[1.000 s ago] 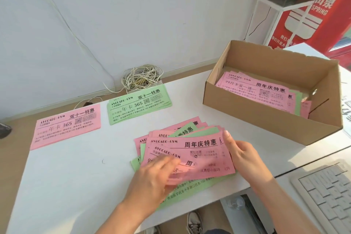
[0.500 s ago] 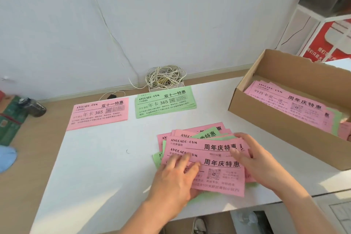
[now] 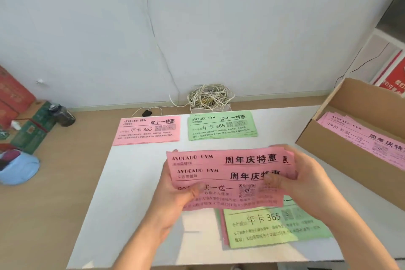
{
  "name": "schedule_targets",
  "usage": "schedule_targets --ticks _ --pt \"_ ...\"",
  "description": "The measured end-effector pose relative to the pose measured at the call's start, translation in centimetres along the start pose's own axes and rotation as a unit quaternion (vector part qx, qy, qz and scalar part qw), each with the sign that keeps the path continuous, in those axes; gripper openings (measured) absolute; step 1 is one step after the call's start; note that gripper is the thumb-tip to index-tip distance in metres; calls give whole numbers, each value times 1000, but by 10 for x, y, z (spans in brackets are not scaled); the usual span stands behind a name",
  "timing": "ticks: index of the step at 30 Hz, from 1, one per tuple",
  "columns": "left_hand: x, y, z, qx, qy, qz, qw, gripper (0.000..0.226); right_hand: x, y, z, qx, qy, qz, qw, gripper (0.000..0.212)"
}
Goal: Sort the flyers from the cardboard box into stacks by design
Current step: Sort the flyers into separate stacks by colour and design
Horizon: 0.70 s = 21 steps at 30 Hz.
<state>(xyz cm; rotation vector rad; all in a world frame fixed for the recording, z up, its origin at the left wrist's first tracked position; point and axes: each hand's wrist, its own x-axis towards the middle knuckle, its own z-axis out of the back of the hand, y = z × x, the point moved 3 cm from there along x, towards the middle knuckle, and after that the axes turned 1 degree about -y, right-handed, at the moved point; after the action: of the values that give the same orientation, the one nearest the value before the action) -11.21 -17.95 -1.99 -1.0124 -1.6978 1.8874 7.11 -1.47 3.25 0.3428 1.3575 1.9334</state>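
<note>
White wall (image 3: 197,28) backs a white worktop (image 3: 135,193), with a tangled cable coil (image 3: 208,96) beyond its far edge.

Both hands hold a fan of pink flyers (image 3: 228,173) just above the near middle of the worktop. Each is a wide slip printed in black, with "AVOCADO·GYM" at top left, a bold Chinese heading at top right and a QR code lower down. Two full headings show one above the other, and a third sheet's edge peeks out at the right, so at least three are held. The left hand (image 3: 173,195) grips the lower left part with its thumb on the front. The right hand (image 3: 304,180) pinches the right edge, its thumb on the print.

Beneath the fan lies a loose pile (image 3: 269,228) topped by a green flyer reading "年卡 365", with a pink edge showing at its left.

Two sorted stacks sit side by side near the far edge: a pink stack (image 3: 147,130) on the left and a green stack (image 3: 221,126) on the right, both marked "年卡 365".

One open box (image 3: 341,155) at the right holds more pink flyers like those held.
</note>
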Motion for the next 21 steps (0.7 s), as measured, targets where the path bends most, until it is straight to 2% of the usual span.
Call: schedule_targets --ticks 3,6,9,14,19,21 --pt "-3 -18 44 -8 -58 -38 998 32 11 27 -36 65 -13 45 997 33" --pt "1 -28 90 17 -121 -86 989 17 25 39 -75 58 -34 83 994 33" --pt "11 -18 137 47 -122 -78 988 18 43 32 -125 31 -32 80 996 26" --pt "34 22 175 93 -110 -12 989 25 62 14 -189 23 -34 53 998 35" --pt "47 18 179 99 -88 -27 991 19 66 24 -200 21 -88 62 994 36" --pt "49 13 188 58 -97 -29 993 23 65 33 -196 30 -109 63 992 31"
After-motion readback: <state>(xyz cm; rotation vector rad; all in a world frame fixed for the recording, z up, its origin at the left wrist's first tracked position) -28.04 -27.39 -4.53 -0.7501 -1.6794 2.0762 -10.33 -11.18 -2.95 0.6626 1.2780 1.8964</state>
